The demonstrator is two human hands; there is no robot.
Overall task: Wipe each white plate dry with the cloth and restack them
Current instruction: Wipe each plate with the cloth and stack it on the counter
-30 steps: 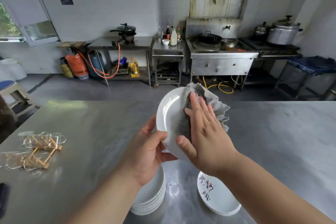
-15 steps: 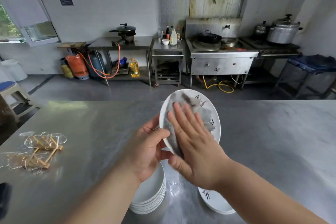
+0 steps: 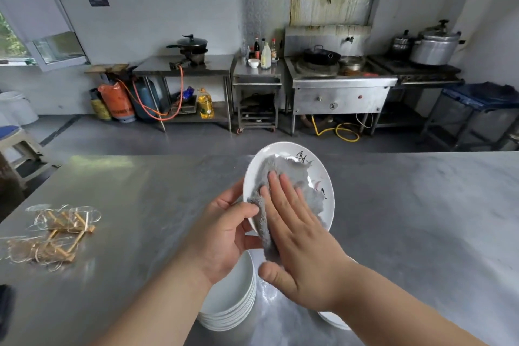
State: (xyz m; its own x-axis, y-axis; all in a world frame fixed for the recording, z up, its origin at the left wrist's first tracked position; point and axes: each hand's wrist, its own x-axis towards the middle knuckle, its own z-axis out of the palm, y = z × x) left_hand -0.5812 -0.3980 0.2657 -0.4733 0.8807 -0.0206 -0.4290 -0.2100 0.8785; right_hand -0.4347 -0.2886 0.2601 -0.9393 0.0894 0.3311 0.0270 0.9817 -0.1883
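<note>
A white plate [image 3: 323, 174] with black brush marks is held tilted above the steel table [image 3: 140, 205], its face toward me. My left hand [image 3: 224, 233] grips its left rim, thumb on the front edge. My right hand [image 3: 297, 239] lies flat with straight fingers, pressing a grey cloth [image 3: 292, 177] against the plate's face. Below my left wrist stands a stack of several white plates [image 3: 233, 306]. A second white plate [image 3: 331, 320] lies on the table under my right forearm, mostly hidden.
A bundle of thin wire hoops and gold sticks [image 3: 53, 236] lies on the table's left side. A dark object [image 3: 5, 306] sits at the left edge. Beyond the table are a wok stove [image 3: 339, 87], steel benches and gas cylinders [image 3: 118, 101].
The plate was turned from its back to its marked face. My right hand and the cloth went from the rim onto the face and slid across it.
</note>
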